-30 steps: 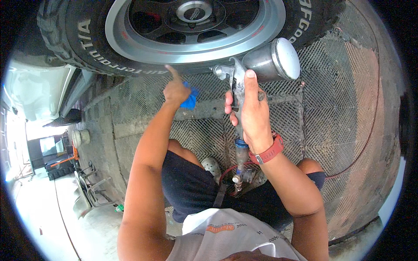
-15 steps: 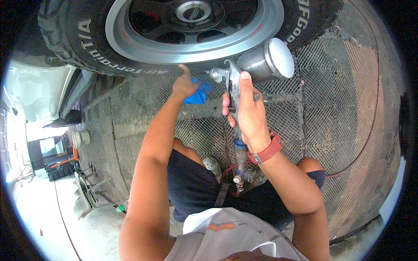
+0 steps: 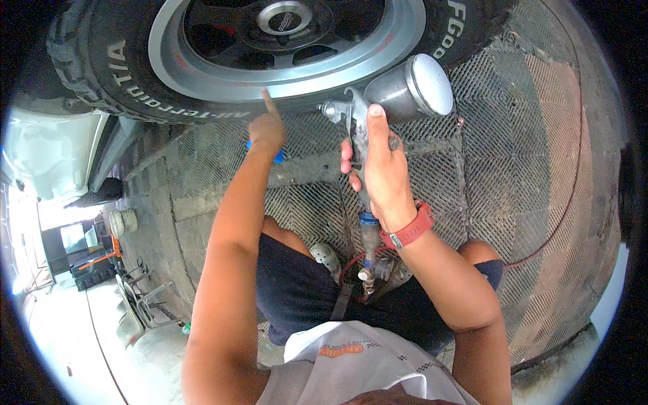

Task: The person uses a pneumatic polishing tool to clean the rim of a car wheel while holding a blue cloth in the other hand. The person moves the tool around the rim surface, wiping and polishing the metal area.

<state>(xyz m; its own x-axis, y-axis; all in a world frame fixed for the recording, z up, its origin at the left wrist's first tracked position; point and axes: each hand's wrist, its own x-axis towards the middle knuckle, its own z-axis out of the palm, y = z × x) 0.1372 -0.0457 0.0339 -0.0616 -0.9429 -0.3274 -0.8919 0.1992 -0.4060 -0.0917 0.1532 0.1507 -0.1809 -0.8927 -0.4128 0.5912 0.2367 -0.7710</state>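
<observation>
My left hand (image 3: 267, 131) reaches up to the wheel, its index finger stretched out at the lower lip of the silver rim (image 3: 202, 82). Its other fingers are curled round a blue cloth (image 3: 279, 156), mostly hidden behind the hand. My right hand (image 3: 386, 162) is closed round the handle of a spray gun (image 3: 358, 128), thumb up along its back. The gun's round metal cup with a white lid (image 3: 432, 84) tilts to the right. Its nozzle faces left, just below the black tyre (image 3: 223, 111), and fittings hang under the handle.
A thin red hose (image 3: 560, 226) curves over the ribbed floor mats (image 3: 432, 179) on the right. At the left are a pale car panel (image 3: 54, 148), a chair (image 3: 138, 304) and a dark toolbox (image 3: 94, 270). My knees are bent below my hands.
My left hand has moved left and slightly up, its fingertip now over the rim's lip. Less of the blue cloth shows. The spray gun stays in my right hand; the wheel sits further left in view.
</observation>
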